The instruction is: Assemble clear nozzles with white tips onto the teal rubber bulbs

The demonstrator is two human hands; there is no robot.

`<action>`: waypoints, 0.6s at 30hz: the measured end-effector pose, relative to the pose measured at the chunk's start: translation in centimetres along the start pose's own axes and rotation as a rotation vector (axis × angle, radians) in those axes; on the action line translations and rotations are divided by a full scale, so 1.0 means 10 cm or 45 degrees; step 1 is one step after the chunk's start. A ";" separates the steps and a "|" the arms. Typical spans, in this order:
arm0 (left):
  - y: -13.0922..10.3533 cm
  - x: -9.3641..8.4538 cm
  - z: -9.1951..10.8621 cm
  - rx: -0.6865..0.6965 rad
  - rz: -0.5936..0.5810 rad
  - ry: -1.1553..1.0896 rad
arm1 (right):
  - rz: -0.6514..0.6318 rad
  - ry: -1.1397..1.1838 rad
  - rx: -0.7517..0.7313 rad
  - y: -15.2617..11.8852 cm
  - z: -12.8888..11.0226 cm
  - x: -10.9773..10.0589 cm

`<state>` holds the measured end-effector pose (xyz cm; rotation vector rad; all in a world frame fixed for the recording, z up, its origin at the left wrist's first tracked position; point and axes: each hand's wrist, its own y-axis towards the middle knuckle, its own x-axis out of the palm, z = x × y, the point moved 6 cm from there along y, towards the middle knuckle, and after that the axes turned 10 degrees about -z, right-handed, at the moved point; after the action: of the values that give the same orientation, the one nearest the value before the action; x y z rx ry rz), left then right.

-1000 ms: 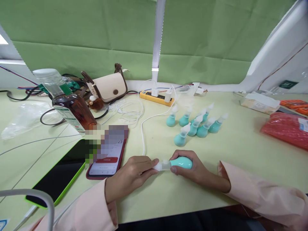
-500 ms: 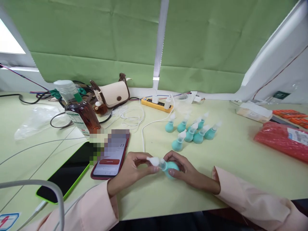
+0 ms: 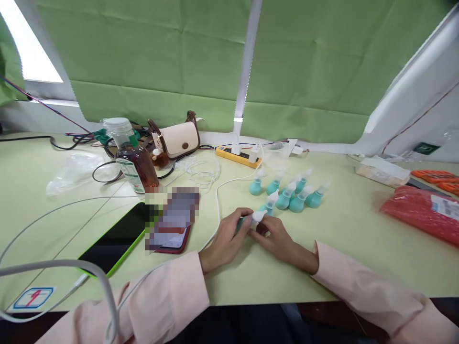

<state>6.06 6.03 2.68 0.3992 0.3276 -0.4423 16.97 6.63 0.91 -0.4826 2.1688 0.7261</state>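
In the head view, a bulb nasal aspirator [image 3: 257, 218] is between my hands. Its white nozzle points right and a bit away from me, while fingers mostly cover the teal bulb. My left hand [image 3: 229, 237] is closed round the bulb, the thumb lying along it. The fingers of my right hand [image 3: 278, 239] are bent in at the nozzle end; what exactly their tips press on is partly hidden. Just behind my hands stands another teal aspirator [image 3: 268, 205], upright with a clear neck and whitish tip. Several more [image 3: 297, 202] are grouped farther back and to the right.
Left of my hands lie a red-cased phone [image 3: 184, 239] and a green-edged phone [image 3: 116, 239]. Behind them stand a bottle of brown liquid [image 3: 138, 167] and a cream handbag [image 3: 181, 140]. A yellow power strip [image 3: 238, 156] is at the back. A red package [image 3: 419, 210] lies right.
Both hands have moved away from me, closer to the standing aspirators. The held aspirator has swung round: its nozzle pointed left and now points right, and the bulb has passed from right hand to left.
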 end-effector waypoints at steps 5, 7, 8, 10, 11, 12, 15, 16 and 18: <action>-0.10 0.03 -0.12 0.047 -0.077 0.133 | 0.235 -0.114 -0.194 -0.01 -0.06 -0.08; -0.11 0.01 -0.14 0.097 -0.067 0.216 | 0.232 -0.150 -0.241 -0.02 -0.09 -0.12; -0.10 -0.02 -0.15 0.115 -0.032 0.241 | 0.229 -0.168 -0.259 -0.03 -0.10 -0.16; -0.10 -0.08 -0.18 0.122 0.061 0.265 | 0.275 -0.227 -0.286 -0.05 -0.12 -0.29; -0.09 -0.11 -0.20 0.121 0.102 0.271 | 0.328 -0.268 -0.283 -0.06 -0.12 -0.38; -0.08 -0.13 -0.22 0.123 0.129 0.278 | 0.400 -0.316 -0.264 -0.06 -0.10 -0.47; -0.07 -0.16 -0.25 0.163 0.160 0.331 | 0.546 -0.472 -0.092 -0.05 0.03 -0.69; -0.06 -0.15 -0.25 0.184 0.161 0.356 | 0.525 -0.506 0.005 -0.03 0.09 -0.72; -0.06 -0.15 -0.25 0.223 0.171 0.402 | 0.364 -0.519 0.235 0.02 0.25 -0.69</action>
<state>3.96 7.14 0.94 0.6604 0.5673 -0.2761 22.58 9.10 5.00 0.0730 1.9076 0.6966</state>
